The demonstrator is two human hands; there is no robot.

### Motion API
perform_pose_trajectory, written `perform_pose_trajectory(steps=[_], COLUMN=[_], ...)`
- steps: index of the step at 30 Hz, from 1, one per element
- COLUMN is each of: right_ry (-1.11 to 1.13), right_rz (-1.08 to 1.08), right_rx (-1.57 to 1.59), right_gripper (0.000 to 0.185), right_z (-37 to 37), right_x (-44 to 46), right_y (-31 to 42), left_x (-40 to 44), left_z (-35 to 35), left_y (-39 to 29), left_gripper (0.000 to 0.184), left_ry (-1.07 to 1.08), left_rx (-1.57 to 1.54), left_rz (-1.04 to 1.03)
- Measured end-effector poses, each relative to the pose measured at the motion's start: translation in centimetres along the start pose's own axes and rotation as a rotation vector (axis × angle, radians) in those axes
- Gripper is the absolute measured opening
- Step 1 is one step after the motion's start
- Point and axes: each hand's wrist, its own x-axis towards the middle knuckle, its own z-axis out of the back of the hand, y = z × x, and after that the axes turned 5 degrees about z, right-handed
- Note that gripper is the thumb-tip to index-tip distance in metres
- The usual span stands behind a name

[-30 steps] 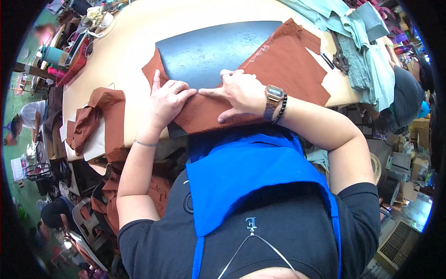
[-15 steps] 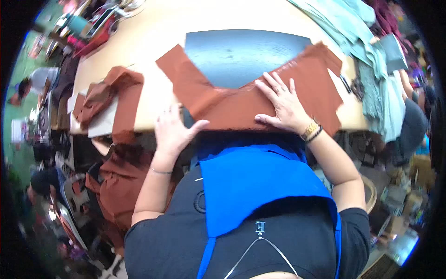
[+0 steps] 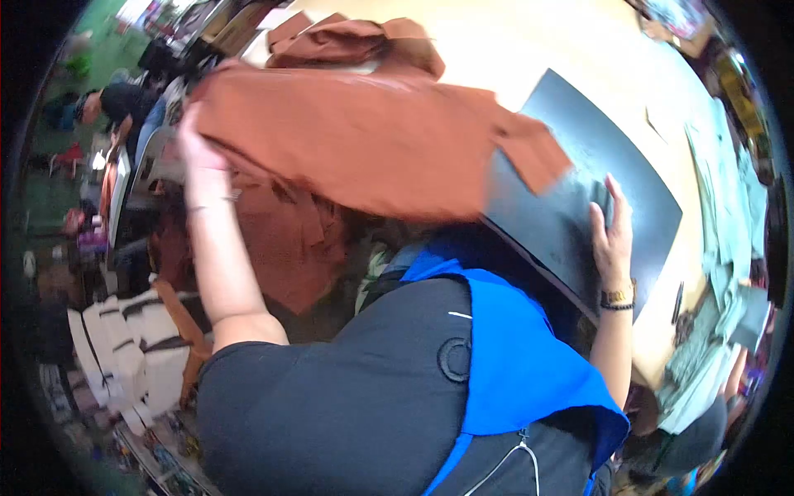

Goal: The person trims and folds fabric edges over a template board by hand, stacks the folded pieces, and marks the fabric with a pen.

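A rust-brown cloth piece (image 3: 356, 136), blurred by motion, stretches from the table's near edge toward the left. My left hand (image 3: 201, 149) is closed on its left end, with the fingers partly hidden by the cloth. The cloth's right end still lies over a glossy black board (image 3: 628, 157), which sits at an angle on the table. My right hand (image 3: 614, 240) is at the board's right part, thumb and fingers apart. A dark patch shows between them; whether it is an object or a shadow, I cannot tell.
More rust-brown cloth (image 3: 347, 41) is bunched at the back of the pale table (image 3: 496, 33). Another rust-brown heap (image 3: 281, 240) hangs below the table edge. Light green garments (image 3: 719, 207) lie along the right side, near a black pen (image 3: 678, 302). White cloth (image 3: 136, 347) is at lower left.
My left hand has taken hold of the rust-brown cloth and drawn it left, largely off the board. My right hand has left the cloth. My view and body have turned left.
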Motion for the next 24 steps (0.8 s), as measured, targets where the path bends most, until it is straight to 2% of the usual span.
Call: perform_pose_trajectory(steps=[1, 2, 3, 4, 6, 8, 10, 11, 12, 14, 15, 16, 17, 18, 19, 20, 21, 22, 23, 24], right_ry=[0.009, 0.012, 0.007, 0.001, -0.006, -0.01, -0.019, -0.027, -0.028, -0.034, -0.042, -0.053, -0.06, -0.067, -0.076, -0.081, -0.084, -0.085, -0.087, -0.084], right_rz=[0.001, -0.001, -0.001, -0.006, -0.005, 0.02, 0.049, 0.062, 0.06, 0.047, 0.05, 0.05, 0.058, 0.066, 0.074, 0.075, 0.078, 0.084, 0.08, 0.066], right_rx=[-0.046, -0.097, -0.08, -0.064, -0.056, -0.073, -0.078, -0.085, -0.09, -0.106, -0.134, -0.126, -0.128, -0.128, -0.132, -0.13, -0.131, -0.133, -0.122, -0.121], right_gripper=[0.051, 0.049, 0.048, 0.047, 0.046, 0.044, 0.043, 0.042, 0.042, 0.042, 0.043, 0.042, 0.041, 0.04, 0.039, 0.039, 0.039, 0.039, 0.039, 0.038], right_z=[0.0, -0.1, -0.2, -0.1, -0.1, -0.2, -0.3, -0.3, -0.3, -0.3, -0.4, -0.3, -0.3, -0.2, -0.2, -0.2, -0.3, -0.2, -0.1, -0.1], right_x=[-0.5, -0.8, -0.9, -1.0, -1.0, -0.9, -0.9, -0.9, -0.9, -1.0, -1.0, -1.0, -0.9, -0.9, -0.8, -0.8, -0.9, -0.9, -0.8, -0.9], right_y=[-1.1, -1.7, -1.6, -1.4, -1.4, -1.4, -1.4, -1.5, -1.5, -1.2, -1.1, -0.9, -0.8, -0.7, -0.6, -0.5, -0.6, -0.6, -0.4, -0.4], left_x=[5.1, 2.8, 3.9, 8.6, 3.8, -0.5, 1.5, 2.9, 3.5, 6.3, 5.5, 9.1, 9.1, 6.7, 5.7, 4.9, 3.0, 2.2, 1.7, 1.1], left_z=[6.0, 6.6, 10.3, 17.9, 16.1, 11.8, 14.1, 15.3, 13.8, 13.9, 12.4, 15.5, 16.2, 14.9, 15.3, 17.1, 16.3, 16.2, 15.8, 14.9], left_y=[-2.5, -6.0, -8.8, -12.3, -16.6, -17.1, -17.4, -16.8, -14.1, -8.3, -3.9, 1.4, 5.5, 9.0, 13.0, 17.2, 18.3, 19.7, 20.6, 21.0], left_gripper=[0.04, 0.044, 0.047, 0.048, 0.042, 0.042, 0.043, 0.044, 0.045, 0.042, 0.04, 0.038, 0.043, 0.053, 0.068, 0.079, 0.087, 0.087, 0.087, 0.07], left_ry=[0.088, -0.034, -0.029, -0.15, -0.475, -0.737, -0.784, -0.788, -0.748, -0.551, -0.415, -0.171, -0.004, 0.105, 0.214, 0.324, 0.316, 0.258, 0.076, -0.059], left_rx=[0.012, -0.034, 0.093, 0.006, -0.154, 0.043, 0.641, 0.938, 1.064, 1.477, 1.51, 1.491, 1.754, 1.746, 1.767, 1.675, 1.564, 1.555, 1.543, 1.483], left_rz=[-0.158, -0.209, -0.389, -0.397, -0.565, -0.959, -0.993, -0.989, -1.076, -0.888, -0.924, -1.17, -0.798, -0.285, -0.072, 0.012, 0.271, 0.277, 0.254, 0.033])
